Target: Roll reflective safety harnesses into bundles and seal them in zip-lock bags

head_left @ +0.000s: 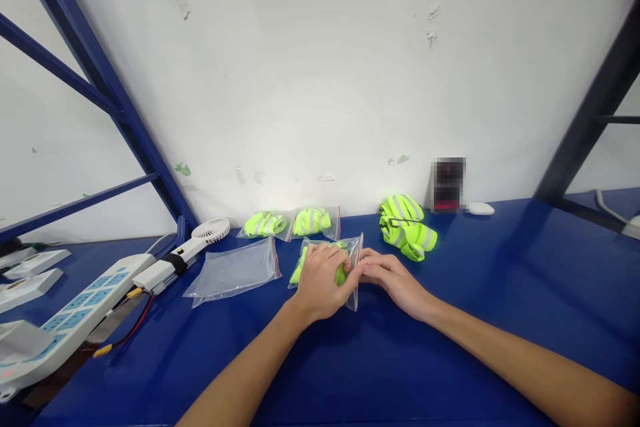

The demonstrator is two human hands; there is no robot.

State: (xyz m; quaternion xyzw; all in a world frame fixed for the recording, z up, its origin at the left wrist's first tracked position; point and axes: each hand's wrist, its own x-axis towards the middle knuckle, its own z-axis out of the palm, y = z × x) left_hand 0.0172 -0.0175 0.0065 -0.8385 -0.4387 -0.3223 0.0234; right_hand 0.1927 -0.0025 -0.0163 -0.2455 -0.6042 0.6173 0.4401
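My left hand (320, 280) lies curled over a clear zip bag (353, 250) that holds a neon-yellow reflective band (341, 275), pressing it onto the blue table (450, 347). My right hand (390, 277) pinches the bag's red-lined open edge from the right. Both hands touch the same bag. Two filled bags (293, 222) of the same yellow bands lie behind it by the wall. A loose heap of yellow reflective bands (406, 227) sits to the right rear.
An empty clear zip bag (235, 271) lies left of my hands. A white hand fan (197, 243), a long white power strip (75, 313) with wires and white boxes (30, 273) occupy the left. A small dark box (449, 185) and a white oval object (481, 209) stand by the wall.
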